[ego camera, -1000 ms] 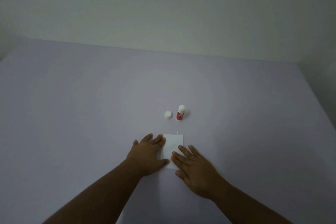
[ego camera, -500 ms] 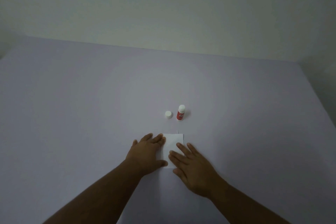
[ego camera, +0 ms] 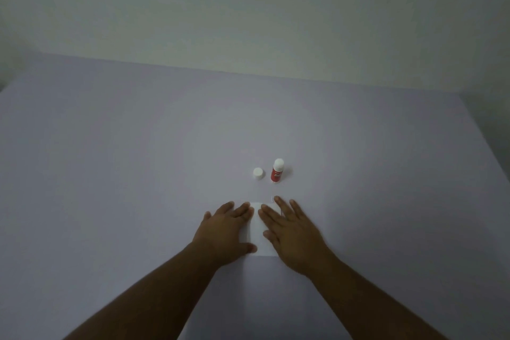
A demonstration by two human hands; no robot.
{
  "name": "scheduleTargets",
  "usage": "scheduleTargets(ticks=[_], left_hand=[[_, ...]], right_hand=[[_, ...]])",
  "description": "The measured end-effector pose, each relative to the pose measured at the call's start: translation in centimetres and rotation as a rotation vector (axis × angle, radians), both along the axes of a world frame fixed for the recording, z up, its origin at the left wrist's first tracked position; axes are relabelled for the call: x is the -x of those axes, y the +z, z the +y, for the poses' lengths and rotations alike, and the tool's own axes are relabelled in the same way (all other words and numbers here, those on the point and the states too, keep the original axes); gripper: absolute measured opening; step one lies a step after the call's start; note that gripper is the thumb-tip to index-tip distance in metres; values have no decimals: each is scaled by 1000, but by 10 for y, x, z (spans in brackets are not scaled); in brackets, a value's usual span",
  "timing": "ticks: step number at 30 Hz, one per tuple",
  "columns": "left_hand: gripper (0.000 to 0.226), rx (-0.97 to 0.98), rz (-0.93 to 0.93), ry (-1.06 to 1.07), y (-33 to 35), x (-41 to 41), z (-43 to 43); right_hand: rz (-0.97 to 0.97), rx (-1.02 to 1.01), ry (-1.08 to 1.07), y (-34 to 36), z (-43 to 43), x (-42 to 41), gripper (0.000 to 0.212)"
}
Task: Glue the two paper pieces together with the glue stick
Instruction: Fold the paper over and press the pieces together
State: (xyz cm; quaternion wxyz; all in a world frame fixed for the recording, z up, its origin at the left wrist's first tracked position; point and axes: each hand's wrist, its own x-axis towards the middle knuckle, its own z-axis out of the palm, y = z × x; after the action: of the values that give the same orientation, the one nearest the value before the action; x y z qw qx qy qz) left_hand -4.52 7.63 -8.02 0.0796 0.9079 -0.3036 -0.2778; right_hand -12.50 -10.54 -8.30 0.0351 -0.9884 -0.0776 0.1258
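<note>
The paper (ego camera: pixel 259 229) lay flat on the lavender table (ego camera: pixel 124 174), near the person and a little right of centre, showing as one white rectangle between the hands. Whether two pieces sat exactly stacked could not be told; only a thin sliver of edge showed at the far right corner. The left hand (ego camera: pixel 225 232) rested palm down on the paper's left part, fingers extended and flat, gripping nothing. The right hand (ego camera: pixel 292 232) lay likewise, flat and spread over the right part, holding nothing. Both appeared to be pressing the sheet down, which suggested the bonding step was in hand or nearly finished.

The paper was judged light, thin and limp, apt to slide on the smooth surface and to crease if pinched mid-sheet. It would best be lifted by a corner or free edge, the near edge between the wrists being exposed; fresh glue might let the layers shift under sideways pressure.

Beyond the paper, the glue stick (ego camera: pixel 277 170) stood upright with its cap (ego camera: pixel 258 173) off and set just beside it to the left, both apart from the fingertips. It was judged easy to tip.

The table lay otherwise bare, with ample room on all sides and the far edge at the wall (ego camera: pixel 248 8).
</note>
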Motion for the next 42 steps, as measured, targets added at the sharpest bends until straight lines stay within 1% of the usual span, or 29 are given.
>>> scheduleTargets(ticks=[1,3,6,8,11,14,16,19,20,21,23,25,29,31,33,37,39,42], left_hand=[[88,-2,0,0,0,0,0],[88,-1,-2,-1,-1,0,0],[88,4,-6,-8,-2,-1,0],[87,4,-5,-9,-1,-1,0],[88,-13,3,-18,-1,-1,0],[88,-13,4,-10,-1,-1,1],[88,-4,-2,-9,-2,-1,1],[87,12,-10,-9,-2,-1,1],[87,13,-10,-8,-2,-1,1],[87,11,-8,-10,-2,-1,1],[88,3,-1,-17,-1,-2,1],[88,-5,2,-18,-1,-2,0],[88,-5,3,-14,-1,-2,1],[88,-1,2,-11,-1,-2,0],[88,-3,-1,-13,-1,-2,0],[88,-23,-7,-16,2,-1,-1],[87,-22,-18,-12,4,2,-4],[87,2,-28,18,9,6,-9]], right_hand=[[21,-20,-23,0,1,-2,52],[0,-33,-24,-3,9,7,53],[-35,-48,82,-8,17,31,49],[-54,-17,116,-7,11,30,47],[-42,40,19,-3,-2,6,49],[-14,-10,-57,-4,-5,-4,52],[-29,-7,-23,-6,3,12,51],[-43,-58,97,-9,10,42,48],[-41,-38,118,-10,6,42,48],[-32,-6,113,-9,1,36,47],[-50,53,31,-7,-9,20,50],[-9,44,-56,-7,-17,7,52],[-6,56,-24,-4,-5,25,52],[-39,14,6,-5,2,48,50],[-15,-21,6,-6,4,64,50],[-86,16,30,-2,3,62,47],[-118,-15,17,1,5,60,44],[-108,-92,-36,6,8,53,37]])
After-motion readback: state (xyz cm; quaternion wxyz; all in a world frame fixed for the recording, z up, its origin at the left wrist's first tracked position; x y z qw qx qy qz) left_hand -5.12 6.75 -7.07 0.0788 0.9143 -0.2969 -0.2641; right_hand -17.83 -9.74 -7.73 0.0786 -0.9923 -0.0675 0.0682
